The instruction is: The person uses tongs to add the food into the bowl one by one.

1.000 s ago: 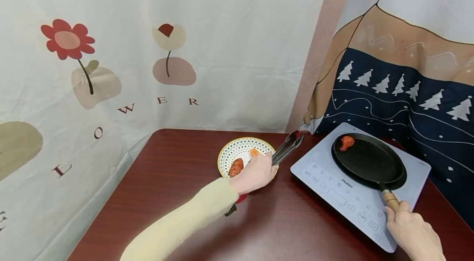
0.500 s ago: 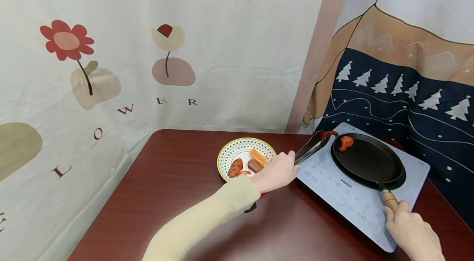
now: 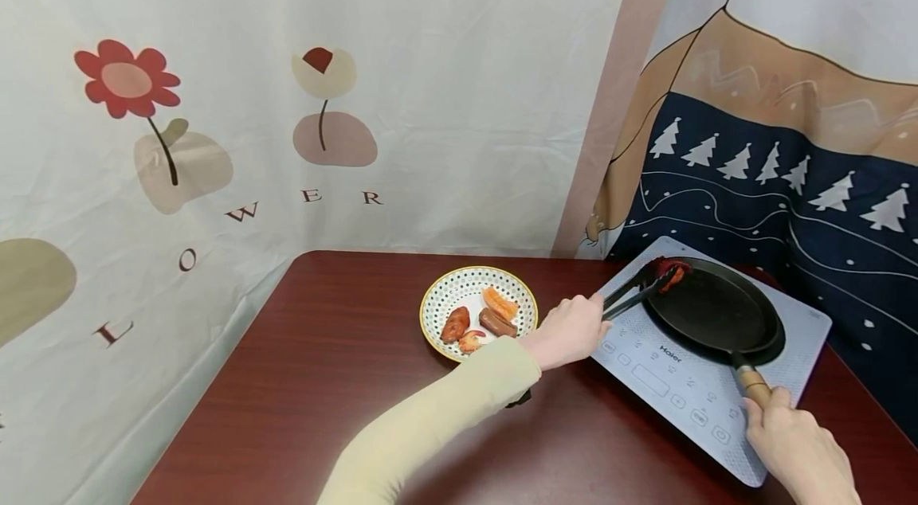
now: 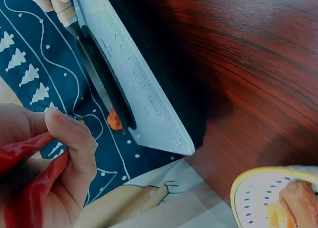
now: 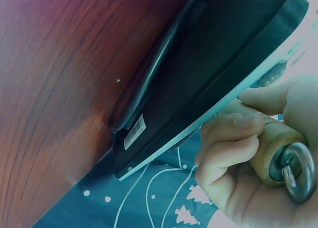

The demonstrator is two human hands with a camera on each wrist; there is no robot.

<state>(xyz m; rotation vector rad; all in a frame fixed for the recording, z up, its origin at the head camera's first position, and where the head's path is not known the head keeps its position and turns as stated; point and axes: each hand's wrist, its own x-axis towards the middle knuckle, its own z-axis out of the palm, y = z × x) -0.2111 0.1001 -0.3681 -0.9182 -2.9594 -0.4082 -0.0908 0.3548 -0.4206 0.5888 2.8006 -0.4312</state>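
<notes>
In the head view my left hand (image 3: 570,332) grips a pair of tongs (image 3: 631,294) with black-and-metal arms. The red tong handles (image 4: 37,188) cross the palm in the left wrist view. The tong tips overlap a reddish chicken piece (image 3: 672,275) at the far left side of the black frying pan (image 3: 713,310); I cannot tell whether they pinch it. My right hand (image 3: 799,441) holds the pan by its wooden handle (image 3: 755,385), fingers curled round it; a metal hanging ring (image 5: 300,173) shows at the handle's end in the right wrist view. The pan sits on the induction cooktop (image 3: 653,401).
A dotted plate with a yellow rim (image 3: 430,290) stands left of the cooktop. On it lie a browned chicken piece (image 3: 456,325), a sausage (image 3: 496,322) and other food. Patterned curtains (image 3: 459,91) hang behind the dark red table (image 3: 344,314).
My left hand has carried the tongs rightward from above the plate, and their tips are now at the chicken piece in the pan. The right hand stays on the pan handle.
</notes>
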